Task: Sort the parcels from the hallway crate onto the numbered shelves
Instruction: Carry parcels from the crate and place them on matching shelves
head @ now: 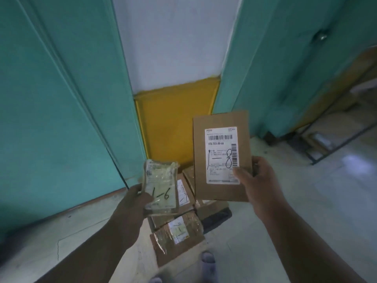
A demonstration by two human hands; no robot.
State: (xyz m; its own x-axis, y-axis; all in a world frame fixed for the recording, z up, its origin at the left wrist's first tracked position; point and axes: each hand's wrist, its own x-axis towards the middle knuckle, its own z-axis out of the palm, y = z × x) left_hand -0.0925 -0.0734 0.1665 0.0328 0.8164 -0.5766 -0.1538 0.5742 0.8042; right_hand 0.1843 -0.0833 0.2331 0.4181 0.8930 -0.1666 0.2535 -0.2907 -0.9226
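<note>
Brown taped parcels [177, 240] heaped on floor beneath left hand [132, 203] gripping wrapped parcel [161, 186], right hand [259, 180] pinching cardboard mailer [222, 160].

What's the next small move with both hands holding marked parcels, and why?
Probably turn right and carry both toward the shelving seen through the doorway. The left hand grips a taped parcel marked 1-6, the right hand a flat cardboard parcel marked 1-8. Both hands are full, so the parcels on the floor should wait.
</note>
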